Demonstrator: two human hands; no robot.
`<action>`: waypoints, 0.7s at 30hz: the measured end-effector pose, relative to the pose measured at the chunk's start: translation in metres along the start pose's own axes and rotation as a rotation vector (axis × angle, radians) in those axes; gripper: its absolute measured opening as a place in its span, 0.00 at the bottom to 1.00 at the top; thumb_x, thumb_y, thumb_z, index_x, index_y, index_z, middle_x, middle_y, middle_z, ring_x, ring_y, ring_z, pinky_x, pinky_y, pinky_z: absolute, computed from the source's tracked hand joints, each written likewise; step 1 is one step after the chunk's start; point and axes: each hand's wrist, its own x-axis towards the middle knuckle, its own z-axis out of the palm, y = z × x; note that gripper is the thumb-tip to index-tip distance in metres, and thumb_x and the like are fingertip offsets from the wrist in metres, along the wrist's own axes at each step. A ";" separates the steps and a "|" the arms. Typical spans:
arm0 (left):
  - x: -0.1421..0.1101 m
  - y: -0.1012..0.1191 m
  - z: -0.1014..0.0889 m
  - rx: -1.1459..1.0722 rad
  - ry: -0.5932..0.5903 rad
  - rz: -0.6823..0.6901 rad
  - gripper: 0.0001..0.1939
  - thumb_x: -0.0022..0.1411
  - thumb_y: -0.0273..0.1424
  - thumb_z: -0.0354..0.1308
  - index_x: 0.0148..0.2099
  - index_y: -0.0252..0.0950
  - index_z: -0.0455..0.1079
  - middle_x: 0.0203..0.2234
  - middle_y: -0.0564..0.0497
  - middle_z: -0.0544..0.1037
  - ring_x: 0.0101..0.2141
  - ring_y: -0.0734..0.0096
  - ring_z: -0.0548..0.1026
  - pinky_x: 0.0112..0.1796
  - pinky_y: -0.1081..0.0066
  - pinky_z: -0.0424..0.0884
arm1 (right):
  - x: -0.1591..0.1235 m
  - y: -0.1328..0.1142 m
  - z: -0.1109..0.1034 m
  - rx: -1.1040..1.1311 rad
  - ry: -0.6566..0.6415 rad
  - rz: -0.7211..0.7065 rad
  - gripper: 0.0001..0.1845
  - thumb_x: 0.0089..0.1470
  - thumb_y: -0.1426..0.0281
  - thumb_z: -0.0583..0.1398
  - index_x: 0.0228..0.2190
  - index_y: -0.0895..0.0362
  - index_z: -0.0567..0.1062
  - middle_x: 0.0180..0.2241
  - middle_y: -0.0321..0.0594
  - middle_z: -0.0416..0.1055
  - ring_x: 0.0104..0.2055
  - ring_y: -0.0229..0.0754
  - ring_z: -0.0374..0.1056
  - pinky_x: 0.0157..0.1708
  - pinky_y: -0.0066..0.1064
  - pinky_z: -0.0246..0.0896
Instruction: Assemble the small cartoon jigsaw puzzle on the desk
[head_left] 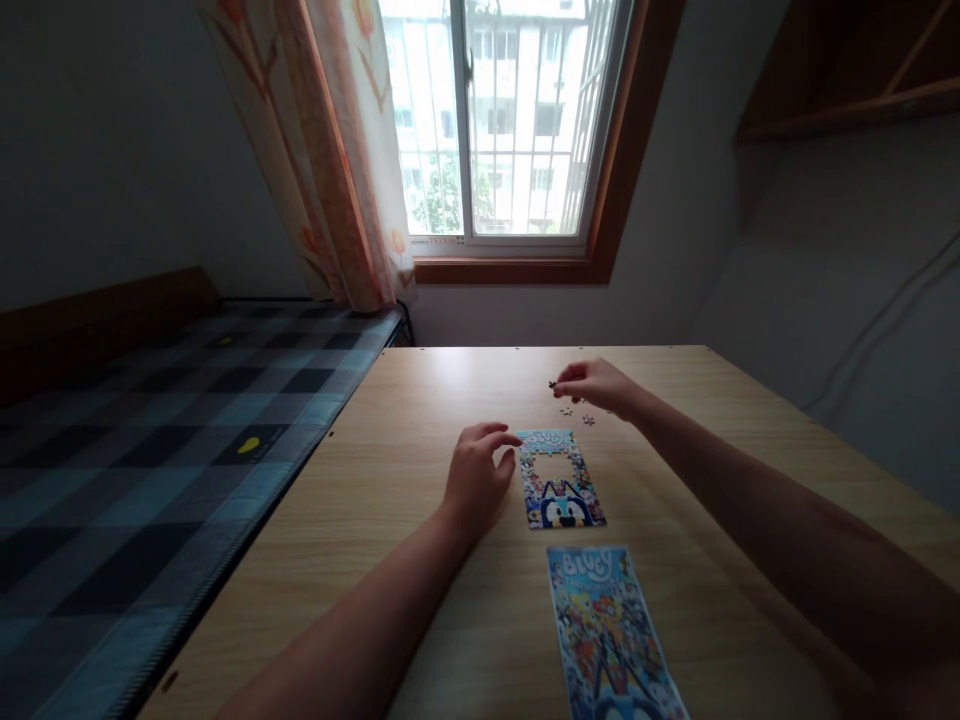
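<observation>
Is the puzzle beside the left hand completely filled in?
No: the puzzle has a pale, jagged-edged gap within its picture, and loose pieces lie on the table beyond it.

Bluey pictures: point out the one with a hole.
The farther one, the puzzle beside the left hand: a jagged gap breaks its picture, whereas the visible part of the nearer poster has none.

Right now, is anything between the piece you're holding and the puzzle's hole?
Nothing visible blocks it. Only the puzzle's flat top strip lies between the held piece and the hole; loose pieces lie slightly right of that path.
</observation>
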 end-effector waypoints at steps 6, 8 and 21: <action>-0.004 0.014 0.000 -0.017 0.012 0.260 0.06 0.60 0.26 0.66 0.40 0.40 0.79 0.42 0.47 0.81 0.45 0.59 0.75 0.47 0.55 0.75 | -0.095 0.032 0.027 0.422 -0.130 0.113 0.15 0.46 0.60 0.70 0.34 0.57 0.82 0.28 0.42 0.78 0.22 0.33 0.62 0.17 0.25 0.46; -0.005 0.018 0.001 -0.053 -0.036 0.303 0.05 0.61 0.27 0.65 0.41 0.40 0.79 0.39 0.48 0.81 0.42 0.62 0.77 0.45 0.57 0.76 | -0.111 0.039 0.040 0.529 -0.074 0.093 0.15 0.45 0.60 0.70 0.32 0.57 0.83 0.26 0.40 0.77 0.22 0.34 0.64 0.20 0.26 0.54; -0.007 0.034 0.001 -0.118 -0.164 0.377 0.04 0.65 0.30 0.62 0.37 0.39 0.78 0.33 0.50 0.82 0.35 0.69 0.78 0.38 0.66 0.75 | -0.129 0.035 0.048 0.512 -0.104 -0.089 0.20 0.53 0.62 0.67 0.47 0.57 0.79 0.25 0.36 0.77 0.25 0.37 0.68 0.29 0.32 0.65</action>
